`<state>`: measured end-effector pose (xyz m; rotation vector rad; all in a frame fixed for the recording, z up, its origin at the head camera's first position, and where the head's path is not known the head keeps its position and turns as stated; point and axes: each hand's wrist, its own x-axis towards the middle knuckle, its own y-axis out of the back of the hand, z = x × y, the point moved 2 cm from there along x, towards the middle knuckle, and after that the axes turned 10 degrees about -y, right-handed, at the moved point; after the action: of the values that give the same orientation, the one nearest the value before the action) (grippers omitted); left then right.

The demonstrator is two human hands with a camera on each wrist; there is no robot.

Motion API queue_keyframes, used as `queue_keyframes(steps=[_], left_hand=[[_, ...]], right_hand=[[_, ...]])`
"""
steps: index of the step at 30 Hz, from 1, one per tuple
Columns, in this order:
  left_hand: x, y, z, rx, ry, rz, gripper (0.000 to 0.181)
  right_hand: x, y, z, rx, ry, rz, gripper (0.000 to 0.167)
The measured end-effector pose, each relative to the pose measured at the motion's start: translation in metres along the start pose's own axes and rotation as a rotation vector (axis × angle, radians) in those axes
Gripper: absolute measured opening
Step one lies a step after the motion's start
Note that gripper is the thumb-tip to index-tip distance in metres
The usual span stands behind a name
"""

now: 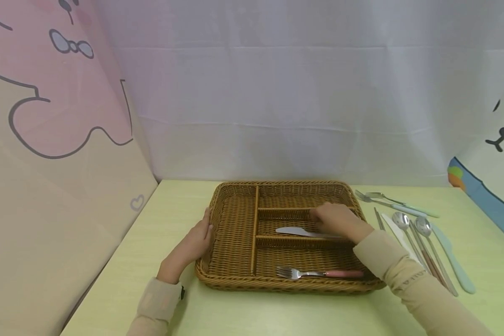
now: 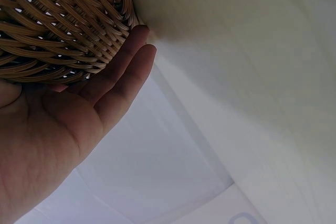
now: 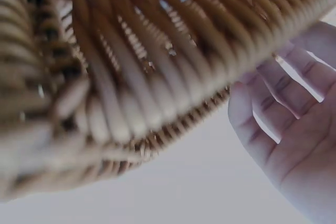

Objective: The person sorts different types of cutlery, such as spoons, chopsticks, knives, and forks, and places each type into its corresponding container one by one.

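In the head view, the left hand (image 1: 197, 240) rests on the left side of a wicker tray (image 1: 277, 283) and the right hand (image 1: 337, 219) is over a knife (image 1: 307, 233) in its middle right compartment; in the left wrist view, extended fingers (image 2: 128, 80) touch the weave; in the right, hidden fingertips leave any grip unclear.

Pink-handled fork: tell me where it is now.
In the head view, the pink-handled fork lies low, right of centre, along the near rim inside the basket, one compartment nearer than the knife.
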<state>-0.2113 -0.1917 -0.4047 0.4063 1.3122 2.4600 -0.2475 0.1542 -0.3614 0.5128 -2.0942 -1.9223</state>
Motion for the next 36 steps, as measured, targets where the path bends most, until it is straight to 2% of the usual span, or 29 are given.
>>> queue_keyframes(steps=[4,11,16,22,27,31,35,36], left_hand=[[0.0,0.0,0.0,-0.008,0.0,-0.001,0.056],[0.0,0.001,0.0,-0.002,0.002,0.002,0.056],[0.0,0.001,0.001,-0.007,0.004,0.002,0.057],[0.0,0.001,0.002,-0.005,0.002,0.001,0.057],[-0.001,0.001,0.002,0.007,-0.007,0.004,0.057],[-0.002,0.0,0.0,0.017,-0.011,0.0,0.056],[-0.002,-0.001,-0.001,0.02,-0.012,0.001,0.056],[-0.002,-0.001,-0.001,0.019,-0.013,0.002,0.056]], right_hand=[[-0.004,0.012,0.002,-0.004,-0.031,0.022,0.013],[-0.008,0.023,0.019,0.015,-0.036,0.089,0.004],[-0.013,0.027,0.034,0.031,-0.075,0.107,0.009],[-0.024,0.032,0.055,0.053,-0.166,0.106,0.007],[-0.033,0.031,0.075,0.049,-0.265,0.084,0.019],[-0.04,0.027,0.09,0.053,-0.306,0.06,0.021],[-0.046,0.02,0.1,0.082,-0.333,0.02,0.009],[-0.047,0.018,0.102,0.09,-0.336,0.009,0.012]])
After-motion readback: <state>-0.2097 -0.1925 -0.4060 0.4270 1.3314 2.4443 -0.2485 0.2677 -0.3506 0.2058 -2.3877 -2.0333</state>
